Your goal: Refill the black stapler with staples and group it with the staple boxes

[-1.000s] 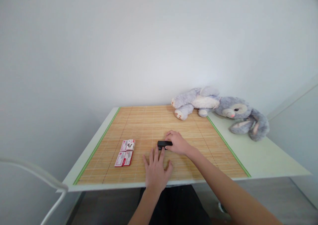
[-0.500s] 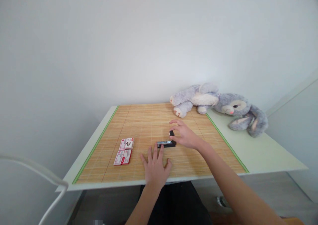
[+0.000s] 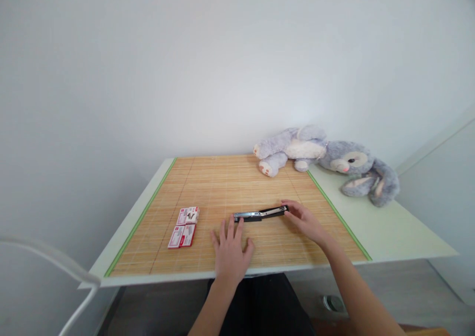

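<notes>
A black stapler point(image 3: 248, 217) lies on the bamboo mat point(image 3: 222, 177), its top arm swung far over to the right so that the metal staple channel shows. My left hand point(image 3: 232, 252) rests with spread fingers in front of it, the fingertips touching the left part of the base. At the far right end, my right hand point(image 3: 302, 220) pinches the tip of the stapler's top arm between thumb and fingers. To the left of my left hand lie small red and white boxes point(image 3: 182, 236), and one behind them point(image 3: 192, 215) has a stapler picture on it.
A grey plush rabbit point(image 3: 308, 150) lies along the back right, against the wall. A white cable or tube point(image 3: 55, 259) curves in at the lower left. Below the table, a round glass-like object point(image 3: 333, 304) is on the floor to the right.
My right hand has moved right and down, swinging the stapler's top arm from upright to nearly flat. My left hand has stayed almost in place.
</notes>
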